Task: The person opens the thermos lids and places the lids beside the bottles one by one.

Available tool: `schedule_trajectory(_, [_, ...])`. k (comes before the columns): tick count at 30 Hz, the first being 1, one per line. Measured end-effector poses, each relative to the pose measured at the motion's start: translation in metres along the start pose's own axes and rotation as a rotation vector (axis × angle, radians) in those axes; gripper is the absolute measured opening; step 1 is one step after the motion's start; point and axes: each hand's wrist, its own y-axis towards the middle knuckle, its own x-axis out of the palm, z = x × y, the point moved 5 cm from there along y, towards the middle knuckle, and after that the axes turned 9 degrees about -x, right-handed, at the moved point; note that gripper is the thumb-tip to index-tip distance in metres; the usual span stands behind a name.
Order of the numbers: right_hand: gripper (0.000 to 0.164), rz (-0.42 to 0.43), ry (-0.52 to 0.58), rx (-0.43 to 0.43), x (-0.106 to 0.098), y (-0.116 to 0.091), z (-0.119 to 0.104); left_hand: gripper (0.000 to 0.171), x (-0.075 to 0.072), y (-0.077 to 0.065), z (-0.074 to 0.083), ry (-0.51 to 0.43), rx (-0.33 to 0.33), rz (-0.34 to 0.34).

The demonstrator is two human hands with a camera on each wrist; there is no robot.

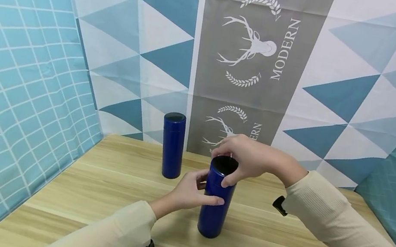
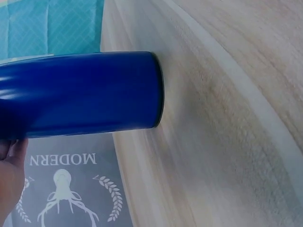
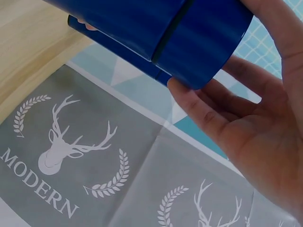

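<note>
A tall blue thermos flask [image 1: 212, 217] with a glossy black top stands upright on the wooden table. My left hand [image 1: 190, 190] grips its body from the left, thumb across the front. Around the lid [image 3: 208, 42], the thumb and fingers of my right hand [image 1: 245, 157] hold on from above and the right. In the right wrist view a dark seam runs between lid and body, and the lid sits on the flask. The left wrist view shows the flask's base against the table, with only part of a hand at the left edge.
A second blue thermos flask [image 1: 172, 150] stands upright farther back and to the left. Behind the wooden table [image 1: 92, 193] hangs a patterned cloth [image 1: 242, 91] with deer heads and triangles. A blue checked cloth [image 1: 15, 66] hangs along the left side.
</note>
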Motion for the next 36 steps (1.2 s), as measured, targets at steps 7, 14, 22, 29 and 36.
schedule_trajectory(7, [0.052,0.008,0.019,-0.022,-0.001,-0.002,0.003,0.056,0.000,0.003,0.002,0.008,0.033,-0.007])
schedule_trajectory(14, [0.056,-0.028,0.036,-0.035,-0.004,-0.003,0.004,0.056,-0.001,0.006,0.003,0.017,0.012,-0.051])
schedule_trajectory(22, [0.058,-0.062,0.099,-0.047,-0.003,-0.002,0.005,0.056,-0.003,0.007,-0.001,0.006,-0.031,-0.085])
schedule_trajectory(29, [0.058,-0.077,0.155,-0.060,-0.003,0.000,0.009,0.055,-0.005,0.014,-0.005,-0.018,-0.034,-0.173])
schedule_trajectory(36, [0.058,-0.077,0.237,-0.078,-0.003,-0.001,0.014,0.055,-0.007,0.019,-0.006,-0.002,-0.054,-0.224])
